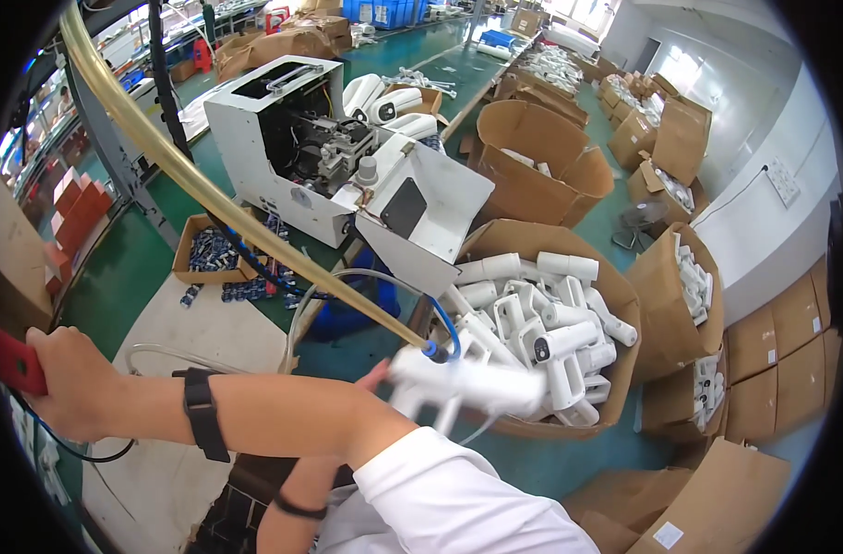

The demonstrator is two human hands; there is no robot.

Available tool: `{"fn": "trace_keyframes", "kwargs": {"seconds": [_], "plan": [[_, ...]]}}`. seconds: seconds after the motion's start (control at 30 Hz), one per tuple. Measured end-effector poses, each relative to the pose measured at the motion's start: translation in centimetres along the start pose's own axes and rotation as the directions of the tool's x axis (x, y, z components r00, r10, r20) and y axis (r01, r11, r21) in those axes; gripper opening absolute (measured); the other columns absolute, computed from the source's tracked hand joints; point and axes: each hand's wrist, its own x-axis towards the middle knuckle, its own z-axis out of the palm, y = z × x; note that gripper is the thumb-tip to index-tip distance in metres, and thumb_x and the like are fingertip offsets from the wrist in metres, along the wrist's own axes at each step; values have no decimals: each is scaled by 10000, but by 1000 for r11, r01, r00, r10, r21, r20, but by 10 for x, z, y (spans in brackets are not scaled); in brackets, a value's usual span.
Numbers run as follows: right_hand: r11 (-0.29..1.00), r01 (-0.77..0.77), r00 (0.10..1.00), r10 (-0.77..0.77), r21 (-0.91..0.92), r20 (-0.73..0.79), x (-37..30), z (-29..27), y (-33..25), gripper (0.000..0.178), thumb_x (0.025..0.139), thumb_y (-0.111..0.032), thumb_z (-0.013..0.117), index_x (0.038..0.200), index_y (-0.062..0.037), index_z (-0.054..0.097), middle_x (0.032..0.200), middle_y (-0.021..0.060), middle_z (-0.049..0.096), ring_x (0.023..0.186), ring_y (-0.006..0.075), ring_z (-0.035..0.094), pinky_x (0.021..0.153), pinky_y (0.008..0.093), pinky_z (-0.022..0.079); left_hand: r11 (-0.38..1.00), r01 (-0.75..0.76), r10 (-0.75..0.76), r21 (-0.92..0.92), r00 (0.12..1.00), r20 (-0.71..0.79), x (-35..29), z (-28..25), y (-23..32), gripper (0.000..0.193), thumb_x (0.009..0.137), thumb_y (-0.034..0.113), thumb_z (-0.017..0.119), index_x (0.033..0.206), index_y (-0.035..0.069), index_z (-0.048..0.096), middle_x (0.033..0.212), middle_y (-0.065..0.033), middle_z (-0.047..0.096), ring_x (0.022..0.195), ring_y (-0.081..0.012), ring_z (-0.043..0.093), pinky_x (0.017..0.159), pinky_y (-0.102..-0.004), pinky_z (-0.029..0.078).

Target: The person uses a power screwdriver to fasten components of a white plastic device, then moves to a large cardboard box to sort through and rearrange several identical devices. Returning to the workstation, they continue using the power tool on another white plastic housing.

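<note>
My right arm, in a white sleeve with a black wristband, reaches across to the left. There my right hand (75, 383) is closed round a red, flat-looking object (15, 360), whose kind I cannot make out at the picture's edge. Beneath that arm comes my left forearm, also with a black band. The fingers of my left hand (375, 376) show just past the right forearm, blurred, at the end of a white security camera housing (472, 383). Motion smears this camera, held near the edge of a large carton (615, 392) heaped with similar white cameras (569, 342).
A brass-coloured pole (191, 175) slants across the view, with hoses near its lower end. Behind stands an opened white machine (301, 198). Small dark parts fill a shallow box (195, 272) on the bench. More cartons (541, 185) line the right side.
</note>
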Motion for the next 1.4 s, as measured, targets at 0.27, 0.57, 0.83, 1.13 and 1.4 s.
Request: {"fn": "trace_keyframes", "kwargs": {"seconds": [0.27, 0.57, 0.83, 1.13, 1.4], "plan": [[994, -25, 1000, 26, -104, 10, -5, -11, 10, 227, 740, -156, 685, 852, 9, 575, 744, 240, 618, 736, 415, 625, 636, 419, 487, 987, 71, -83, 147, 994, 77, -9, -45, -29, 634, 902, 101, 632, 1449, 80, 311, 1463, -83, 368, 1318, -228, 392, 1064, -364, 360], [995, -25, 992, 13, -95, -125, -11, -14, 55, 327, 844, -139, 705, 1090, -4, 537, 930, 61, 630, 769, 103, 590, 661, 222, 460, 907, -76, 379, 415, 579, -722, -269, -120, -96, 206, 882, 133, 606, 1036, 3, 652, 940, -87, 687, 880, -142, 649, 793, -272, 516], [952, 282, 945, -253, -123, 207, -141, 53, 95, 297, 856, -7, 594, 1135, 20, 496, 1058, 106, 558, 924, 157, 539, 808, 280, 458, 976, -213, -39, 37, -344, -938, -373, -201, -328, 175, 788, 132, 634, 892, -7, 651, 710, -74, 652, 580, -149, 620, 510, -312, 511], [789, 83, 433, 522, -609, 735, -187, 175, 208, 335, 717, -183, 797, 975, -79, 610, 791, 69, 590, 611, 181, 557, 524, 286, 453, 929, 192, -177, -316, -521, -835, -393, -353, -423, 354, 730, 273, 654, 894, -40, 672, 891, -283, 653, 891, -424, 635, 803, -464, 519], [729, 541, 360, 249, -419, 899, -193, 174, 242, 469, 546, -262, 889, 905, -141, 613, 689, -20, 501, 535, 155, 503, 448, 285, 392, 840, 421, -227, -343, -303, -926, -409, -473, -461, 370, 740, 306, 638, 905, -26, 650, 961, -276, 647, 960, -420, 619, 832, -474, 506]]}}
